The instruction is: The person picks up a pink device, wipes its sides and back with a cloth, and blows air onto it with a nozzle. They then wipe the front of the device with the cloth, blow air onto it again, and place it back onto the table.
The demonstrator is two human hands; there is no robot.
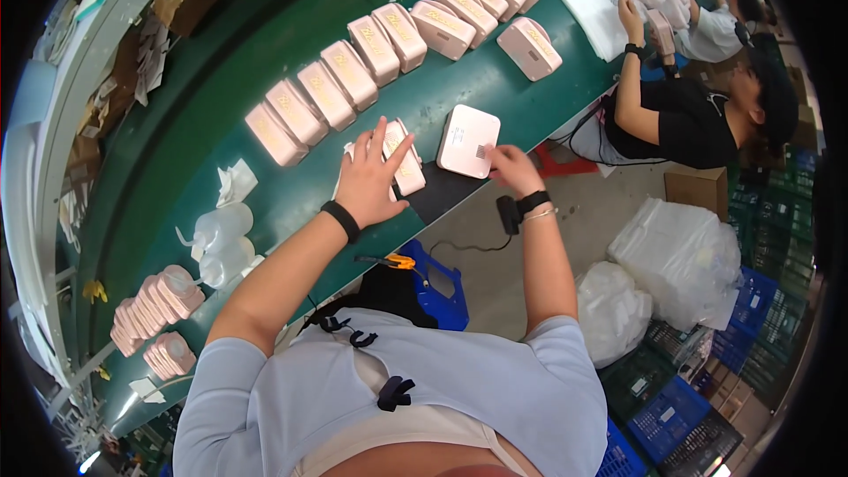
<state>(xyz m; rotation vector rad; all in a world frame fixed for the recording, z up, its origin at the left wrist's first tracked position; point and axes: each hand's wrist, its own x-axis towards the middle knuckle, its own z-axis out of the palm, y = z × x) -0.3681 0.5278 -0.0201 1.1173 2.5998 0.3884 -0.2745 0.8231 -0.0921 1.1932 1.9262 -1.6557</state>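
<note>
L hand (367, 184): fingers spread out, not squeezing, on top of a pink box (409, 174). R hand (517, 170): fingers at the side of a pale flat box (468, 135); can't tell if they grip. Dark mat (439, 193) btwn hands. Pink box row (327, 93) blocks the way past L fingers. Clear bottles (221, 234) L of them, on green counter (287, 203).
</note>
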